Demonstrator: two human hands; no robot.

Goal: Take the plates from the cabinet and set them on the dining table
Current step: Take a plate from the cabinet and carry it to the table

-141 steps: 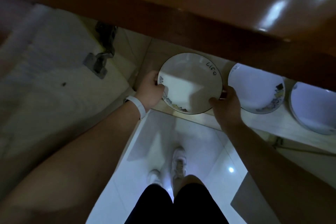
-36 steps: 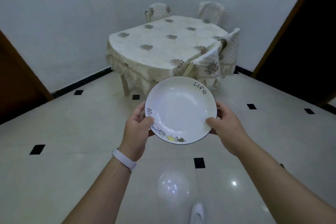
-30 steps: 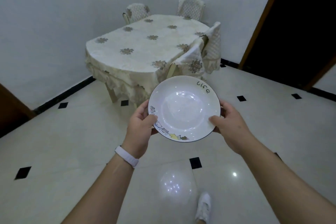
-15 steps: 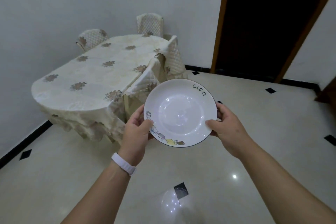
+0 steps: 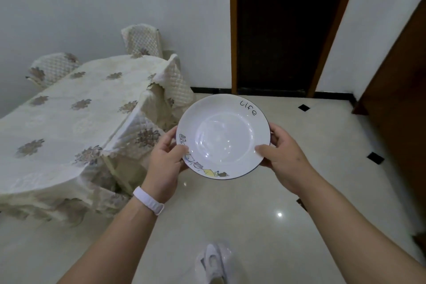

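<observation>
I carry the plate (image 5: 223,136) at centre frame, over the floor. My left hand (image 5: 166,163) and right hand (image 5: 284,159) each grasp opposite rims — thumbs on top, keeping it level. The bench (image 5: 69,122) lies at left, just beside — not yet reached.

Single wide-angle head cam, worn at standing height, looked fwd & down, w/ the round white dark-rimmed plate (image 5: 222,138) close at frame centre and a white shoe (image 5: 213,260) at the bottom edge. Cream flower-patterned cloth-covered dining table (image 5: 69,122) sat near on the left; dark wood-framed doorway (image 5: 276,30) lay further off, straight ahead.
</observation>
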